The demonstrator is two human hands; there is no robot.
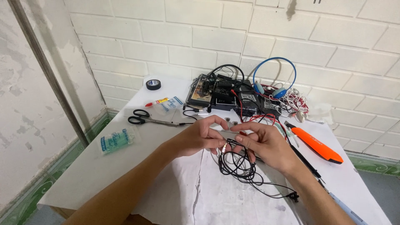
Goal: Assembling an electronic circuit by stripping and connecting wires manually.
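1. While both hands meet at the table's centre, the white table (104,166) carries everything; its bare stretch lies from 7 to 9 o'clock.
2. Pile of black electronic boxes (227,96) sits at 12 o'clock, blue headphones (275,73) hooked over it at 1 o'clock, with a red-and-white wire tangle (296,102) beside them.
3. Left hand (200,135): fingers pinched together on a small metal plug end of the black cable (239,166). Right hand (266,143): fingers closed on the same cable just beside the plug.
4. Black cable coils loosely under the hands at 6 o'clock and trails off toward 5 o'clock.
5. Step in hand, as I judge it: working the plug end of the cable between the fingertips. Next move calls for a steady pinch and slack in the coil.
6. Orange tool (318,146) at 3 o'clock, scissors (146,118) at 10 o'clock, teal packet (116,141) at 9 o'clock, black tape roll (153,84) at 11 o'clock, small glue tube (157,101) beside it.
7. Nearest obstruction: the cable's own loops; 2 small round parts (231,122) lie just beyond the fingers.
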